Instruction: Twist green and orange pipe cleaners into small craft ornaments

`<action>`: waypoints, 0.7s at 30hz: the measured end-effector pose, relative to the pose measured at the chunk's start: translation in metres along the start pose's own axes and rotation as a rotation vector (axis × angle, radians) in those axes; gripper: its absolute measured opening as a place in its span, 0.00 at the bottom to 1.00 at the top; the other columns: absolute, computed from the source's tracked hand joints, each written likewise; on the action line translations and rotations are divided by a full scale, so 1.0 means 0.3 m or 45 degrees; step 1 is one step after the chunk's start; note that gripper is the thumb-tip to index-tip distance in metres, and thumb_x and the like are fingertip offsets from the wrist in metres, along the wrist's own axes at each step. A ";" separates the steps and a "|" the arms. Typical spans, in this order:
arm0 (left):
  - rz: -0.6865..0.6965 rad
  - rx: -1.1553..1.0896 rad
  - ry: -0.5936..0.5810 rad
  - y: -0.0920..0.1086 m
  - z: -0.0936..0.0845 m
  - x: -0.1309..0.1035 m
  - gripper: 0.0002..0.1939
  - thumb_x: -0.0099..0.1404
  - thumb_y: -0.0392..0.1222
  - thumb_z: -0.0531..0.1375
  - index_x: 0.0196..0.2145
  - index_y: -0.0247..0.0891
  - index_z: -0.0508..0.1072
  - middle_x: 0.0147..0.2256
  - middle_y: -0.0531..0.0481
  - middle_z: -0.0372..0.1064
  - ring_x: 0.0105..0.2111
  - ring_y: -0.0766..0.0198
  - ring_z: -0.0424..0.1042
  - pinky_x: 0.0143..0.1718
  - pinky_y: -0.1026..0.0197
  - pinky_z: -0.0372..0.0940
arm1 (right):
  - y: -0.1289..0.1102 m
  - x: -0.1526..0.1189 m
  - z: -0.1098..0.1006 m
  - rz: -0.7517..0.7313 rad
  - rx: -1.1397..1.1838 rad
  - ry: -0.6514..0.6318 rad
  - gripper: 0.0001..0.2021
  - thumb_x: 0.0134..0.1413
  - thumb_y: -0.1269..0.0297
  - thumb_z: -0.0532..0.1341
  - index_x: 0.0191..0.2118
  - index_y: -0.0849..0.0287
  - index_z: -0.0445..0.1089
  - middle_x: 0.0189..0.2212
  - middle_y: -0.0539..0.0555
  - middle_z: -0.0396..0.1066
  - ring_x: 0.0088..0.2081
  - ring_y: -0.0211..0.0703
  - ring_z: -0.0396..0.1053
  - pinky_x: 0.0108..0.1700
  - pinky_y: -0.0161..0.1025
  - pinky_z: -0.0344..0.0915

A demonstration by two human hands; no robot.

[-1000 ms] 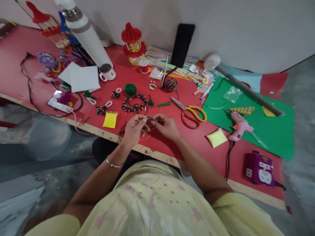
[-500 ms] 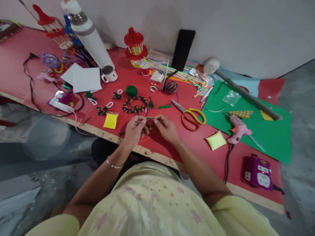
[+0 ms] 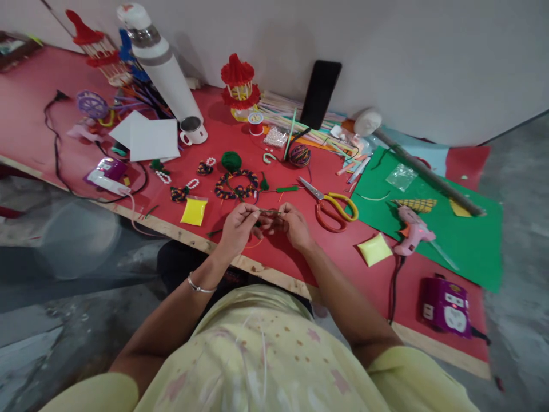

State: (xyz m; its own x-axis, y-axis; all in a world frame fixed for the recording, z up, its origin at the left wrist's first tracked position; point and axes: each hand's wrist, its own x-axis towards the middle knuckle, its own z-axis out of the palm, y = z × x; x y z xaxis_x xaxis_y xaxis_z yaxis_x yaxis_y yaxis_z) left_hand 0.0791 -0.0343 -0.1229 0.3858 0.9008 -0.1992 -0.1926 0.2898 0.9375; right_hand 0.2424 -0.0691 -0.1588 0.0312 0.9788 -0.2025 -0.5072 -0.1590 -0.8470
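Observation:
Between my two hands a thin dark green yarn strand (image 3: 269, 212) is stretched level above the table's front edge. My left hand (image 3: 240, 226) pinches its left end between thumb and finger, and my right hand (image 3: 294, 224) pinches the right end. A bit of dark green yarn shows below the strand, partly hidden by my fingers. Just beyond lies a braided multicolour yarn ring (image 3: 235, 184), with a green yarn ball (image 3: 231, 161) behind it. Right of the ring rests a green crochet hook or similar slim tool (image 3: 287, 189). Scissors (image 3: 330, 201) with yellow and red handles lie open to the right.
A pink glue gun (image 3: 412, 229) lies on green sheet (image 3: 467, 252) at right, near a purple power box (image 3: 446, 306). Yellow packets (image 3: 194, 211) flank my hands. A tall white flask (image 3: 165, 71), mug (image 3: 194, 131) and propped phone (image 3: 321, 94) stand at the back.
My hands have drawn slightly apart, so a longer stretch of green strand shows between them. The whole view has shifted a little.

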 end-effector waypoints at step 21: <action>0.147 0.301 0.009 0.018 0.000 -0.011 0.14 0.64 0.52 0.62 0.38 0.37 0.70 0.35 0.46 0.75 0.33 0.62 0.77 0.21 0.66 0.71 | -0.061 -0.024 0.078 -0.219 -0.489 0.167 0.13 0.58 0.51 0.63 0.37 0.56 0.70 0.29 0.49 0.74 0.26 0.36 0.70 0.24 0.33 0.70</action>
State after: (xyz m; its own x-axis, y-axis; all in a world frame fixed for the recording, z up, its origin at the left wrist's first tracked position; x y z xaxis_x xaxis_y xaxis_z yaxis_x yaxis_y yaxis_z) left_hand 0.0767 -0.0357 -0.1171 0.3668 0.9261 -0.0885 -0.0185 0.1023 0.9946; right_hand 0.2314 -0.0703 -0.1302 0.2092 0.9744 -0.0822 -0.1287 -0.0559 -0.9901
